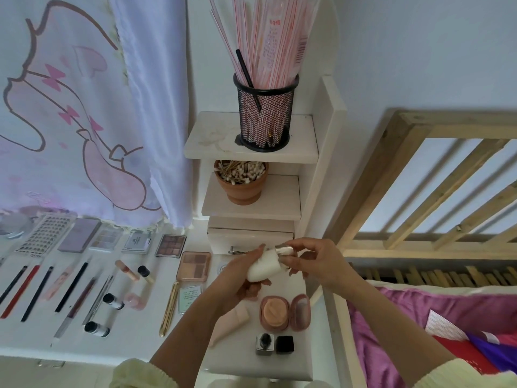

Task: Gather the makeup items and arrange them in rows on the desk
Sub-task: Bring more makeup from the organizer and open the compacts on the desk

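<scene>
Makeup bottle [258, 273], white, held over right end of counter [134, 341]: left hand [240, 281] wrapped round body, right hand [316, 264] pinching cap [285, 250]. Nearby, pink tube [240, 316], open compact [285, 312] and two small bottles [264, 344], loosely grouped. Farther left, palettes [170, 245] and brushes [71, 287] already in rows; task judged mostly done. On shelves [251, 156], terracotta pot [242, 190] holding cotton swabs [240, 169], mesh cup [264, 119] holding straws [268, 37].

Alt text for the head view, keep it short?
Two hands hold a white rounded bottle over a white desk: the left hand grips its body, the right hand pinches its cap end. Rows of makeup lie to the left: palettes, pencils, small bottles. Behind, shelves carry a mesh cup and a pot of cotton swabs.
</scene>
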